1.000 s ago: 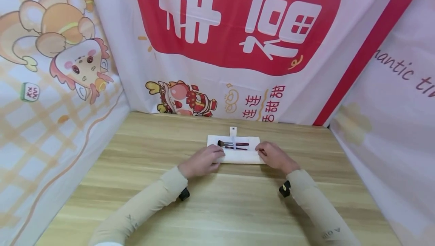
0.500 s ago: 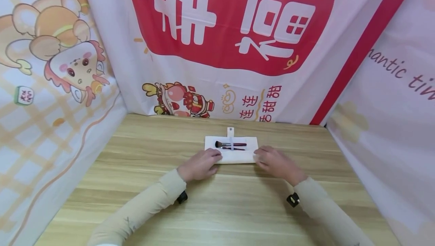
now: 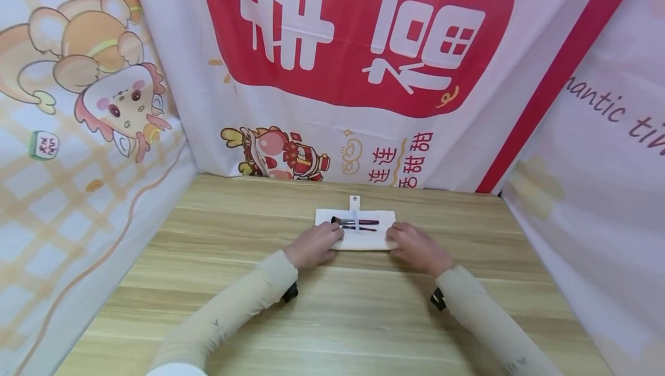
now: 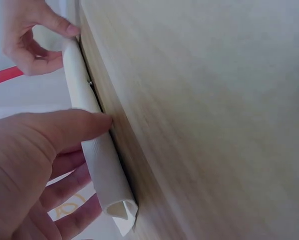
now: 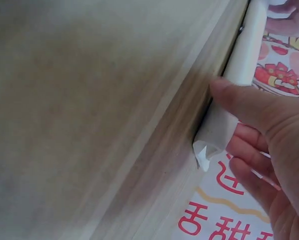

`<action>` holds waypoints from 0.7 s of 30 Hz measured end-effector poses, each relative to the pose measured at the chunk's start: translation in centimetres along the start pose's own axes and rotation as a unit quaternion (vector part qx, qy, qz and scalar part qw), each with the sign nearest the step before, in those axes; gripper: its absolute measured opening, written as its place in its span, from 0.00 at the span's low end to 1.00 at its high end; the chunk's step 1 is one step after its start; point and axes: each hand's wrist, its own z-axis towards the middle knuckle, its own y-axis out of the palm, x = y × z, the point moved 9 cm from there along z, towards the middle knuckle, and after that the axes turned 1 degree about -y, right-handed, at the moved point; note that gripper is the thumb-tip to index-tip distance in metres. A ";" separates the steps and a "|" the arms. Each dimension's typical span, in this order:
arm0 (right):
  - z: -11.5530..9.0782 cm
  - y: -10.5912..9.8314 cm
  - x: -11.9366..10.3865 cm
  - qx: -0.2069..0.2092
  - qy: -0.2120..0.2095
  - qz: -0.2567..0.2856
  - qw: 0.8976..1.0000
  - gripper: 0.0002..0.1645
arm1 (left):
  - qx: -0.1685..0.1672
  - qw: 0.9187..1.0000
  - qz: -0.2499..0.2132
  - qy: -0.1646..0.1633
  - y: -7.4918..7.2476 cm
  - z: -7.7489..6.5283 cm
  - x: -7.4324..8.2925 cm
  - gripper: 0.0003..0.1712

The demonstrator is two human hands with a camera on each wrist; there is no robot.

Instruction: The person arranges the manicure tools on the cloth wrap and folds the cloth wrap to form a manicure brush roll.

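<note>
A white cloth brush roll point(image 3: 363, 241) lies on the wooden table, its near edge rolled into a tube. Two makeup brushes with dark red handles rest on its flat part: a wider brush point(image 3: 369, 222) and a thin one point(image 3: 368, 229) below it, both under a narrow band. My left hand point(image 3: 315, 244) grips the left part of the tube, thumb on the near side and fingers over the far side. At the right end, my right hand point(image 3: 419, 248) holds it the same way. Both wrist views show the tube's hollow end point(image 4: 120, 209) beyond the fingers.
A snap strap point(image 3: 355, 203) sticks out from the roll's far edge. Behind the wooden table point(image 3: 358, 318) hangs a white and red printed cloth point(image 3: 332, 99), with more printed cloth at both sides.
My right hand has shifted from the roll's right corner slightly inward and toward me, now gripping the rolled edge. The left hand keeps about the same place on the roll. The head view shifts slightly.
</note>
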 end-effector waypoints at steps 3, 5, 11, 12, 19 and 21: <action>0.4 0.1 0.3 -0.009 0.003 -0.008 1.000 0.17 | 0.006 1.000 0.003 -0.003 0.1 0.5 -0.1 0.17; 0.6 0.2 0.5 -0.017 0.005 -0.008 1.000 0.15 | 0.014 1.000 -0.004 -0.003 0.0 0.6 -0.1 0.15; 1.2 0.2 1.0 -0.048 0.008 0.039 0.998 0.10 | 0.006 0.999 -0.046 0.002 -0.4 0.2 -0.2 0.12; 1.3 0.2 1.2 -0.056 0.014 0.058 0.997 0.10 | 0.001 0.998 -0.061 0.002 -0.4 0.1 -0.2 0.12; 1.8 -0.1 3.1 -0.098 0.053 0.176 0.978 0.09 | -0.009 0.980 -0.196 -0.026 -0.8 0.1 -2.0 0.10; 1.8 0.0 3.7 -0.102 0.056 0.201 0.973 0.07 | -0.005 0.973 -0.225 -0.044 -0.8 0.1 -2.9 0.07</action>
